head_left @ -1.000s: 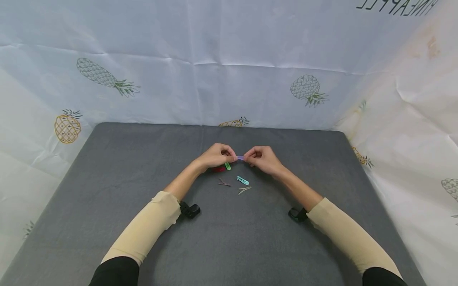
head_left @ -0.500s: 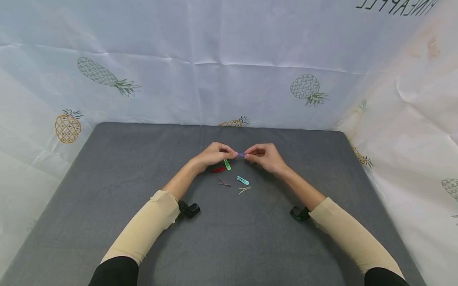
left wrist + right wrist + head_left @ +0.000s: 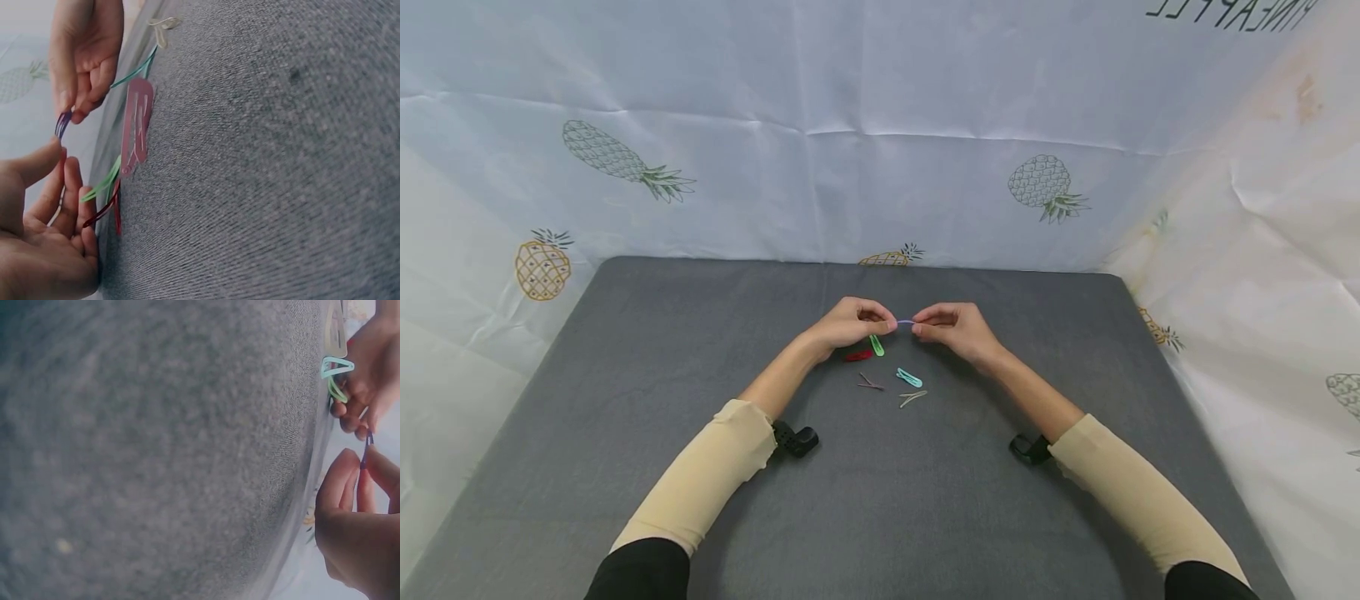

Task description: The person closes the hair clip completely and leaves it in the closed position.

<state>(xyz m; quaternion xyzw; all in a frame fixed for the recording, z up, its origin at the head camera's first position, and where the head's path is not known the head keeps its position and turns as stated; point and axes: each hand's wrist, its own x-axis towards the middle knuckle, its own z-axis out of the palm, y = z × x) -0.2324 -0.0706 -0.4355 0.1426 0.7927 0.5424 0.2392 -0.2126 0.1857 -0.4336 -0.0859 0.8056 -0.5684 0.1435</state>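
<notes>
Pinching opposite ends of a small purple metal snap hair clip (image 3: 905, 322), the left hand (image 3: 848, 326) and right hand (image 3: 956, 329) held it raised above the grey felt-covered table (image 3: 700, 350), apparently to flex it. Green (image 3: 876, 345), red (image 3: 857, 356) and teal (image 3: 908, 378) clips lay just beneath.

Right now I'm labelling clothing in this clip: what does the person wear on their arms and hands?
Both hands, left hand and right hand, are bare. Each forearm has a beige sleeve over a black upper sleeve. A small black device is strapped at each wrist.

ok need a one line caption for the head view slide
Left hand and right hand pinch the ends of a purple hair clip above green, red and teal clips on a grey mat.
</notes>
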